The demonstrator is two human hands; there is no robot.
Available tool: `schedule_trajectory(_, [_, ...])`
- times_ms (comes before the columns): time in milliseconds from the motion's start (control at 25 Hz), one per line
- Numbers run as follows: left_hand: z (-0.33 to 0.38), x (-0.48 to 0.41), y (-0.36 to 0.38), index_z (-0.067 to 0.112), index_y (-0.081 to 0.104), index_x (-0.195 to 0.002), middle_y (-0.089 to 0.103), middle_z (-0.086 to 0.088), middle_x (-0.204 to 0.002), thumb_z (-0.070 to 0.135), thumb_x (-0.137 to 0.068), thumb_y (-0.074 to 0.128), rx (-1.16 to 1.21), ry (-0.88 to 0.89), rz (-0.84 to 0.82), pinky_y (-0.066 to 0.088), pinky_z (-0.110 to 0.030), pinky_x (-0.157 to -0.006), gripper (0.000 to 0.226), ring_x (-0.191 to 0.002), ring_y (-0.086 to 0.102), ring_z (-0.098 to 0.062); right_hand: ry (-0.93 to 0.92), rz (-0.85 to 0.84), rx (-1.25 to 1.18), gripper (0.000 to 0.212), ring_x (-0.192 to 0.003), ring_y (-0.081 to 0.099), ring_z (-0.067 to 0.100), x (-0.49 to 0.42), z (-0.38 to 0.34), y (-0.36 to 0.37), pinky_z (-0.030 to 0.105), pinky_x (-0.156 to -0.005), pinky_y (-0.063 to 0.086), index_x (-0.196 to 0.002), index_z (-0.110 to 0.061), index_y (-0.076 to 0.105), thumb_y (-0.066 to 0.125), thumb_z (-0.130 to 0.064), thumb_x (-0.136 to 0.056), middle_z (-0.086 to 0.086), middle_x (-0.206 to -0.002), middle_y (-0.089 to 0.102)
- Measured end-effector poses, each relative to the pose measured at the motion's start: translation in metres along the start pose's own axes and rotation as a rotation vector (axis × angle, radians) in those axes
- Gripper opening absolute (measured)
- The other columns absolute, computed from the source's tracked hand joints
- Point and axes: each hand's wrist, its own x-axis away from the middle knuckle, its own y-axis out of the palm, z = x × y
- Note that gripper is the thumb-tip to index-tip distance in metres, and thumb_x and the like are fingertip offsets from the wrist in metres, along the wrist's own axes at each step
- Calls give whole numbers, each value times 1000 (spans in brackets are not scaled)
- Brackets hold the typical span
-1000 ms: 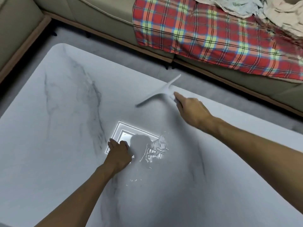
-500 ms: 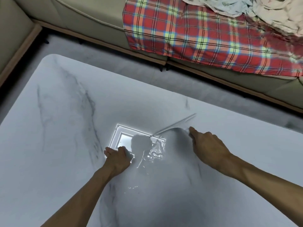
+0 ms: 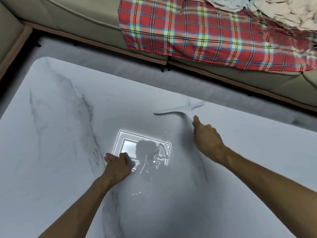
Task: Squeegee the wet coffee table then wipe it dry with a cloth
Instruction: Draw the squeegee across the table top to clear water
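Note:
A white marble coffee table (image 3: 56,138) fills the lower view. A small puddle of water (image 3: 158,158) glints in its middle, inside the bright reflection of a ceiling light, with a few droplets (image 3: 136,193) nearer to me. My right hand (image 3: 205,140) grips the handle of a pale grey squeegee (image 3: 178,112). Its blade is motion-blurred and lies on the table beyond the puddle, close to the far edge. My left hand (image 3: 118,166) rests on the table just left of the puddle, fingers curled under, with nothing visible in it.
A beige sofa (image 3: 82,23) runs along the far side, and a strip of grey floor (image 3: 137,69) separates it from the table. A red plaid blanket (image 3: 197,31) drapes over the sofa. Crumpled light cloths (image 3: 267,7) lie at the top right.
The right hand pulled the squeegee in toward the puddle, then swung it back out toward the table's far edge. The left hand stayed planted.

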Motion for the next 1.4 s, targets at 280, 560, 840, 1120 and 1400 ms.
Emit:
schedule_trajectory(280, [-31,25,-25,10,51,-98,63,-11,-93,15,-94,41,270,82,63,43,-30,-61,11,-86,62,-32,26,-129,-42,30,-95,60,39,49,-23,-22,30,-68,36,-125,-10,46,37,-11,-97,20,-107,64])
schedule_trajectory(560, [-87,11,-71,12,41,-67,50,-10,-83,6,-85,46,350,57,338,38,-28,-53,20,-66,52,-23,113,2,-213,36,-99,59,44,-46,-119,-55,47,-75,54,-129,-4,41,35,-3,-94,25,-113,59])
schedule_trajectory(840, [-129,-31,-71,14,46,-89,44,-17,-103,4,-89,33,150,57,64,34,-30,-84,17,-119,39,-29,46,-113,-9,66,-90,56,32,8,-165,26,31,-69,36,-154,-13,1,36,-6,-98,19,-114,59])
schedule_trajectory(1120, [-126,-36,-89,0,37,-134,13,-38,-151,9,-96,33,84,42,-83,32,-42,-109,38,-141,19,-48,-154,-273,48,62,-80,57,32,82,-153,2,31,-63,40,-153,-33,13,39,-19,-98,10,-91,62])
schedule_trajectory(1400, [-132,-25,-90,-3,49,-125,31,-27,-143,6,-89,52,114,108,115,39,-47,-103,37,-129,37,-45,-317,-184,123,54,-92,57,36,23,-201,17,36,-73,39,-155,-32,9,28,-25,-104,13,-104,56])
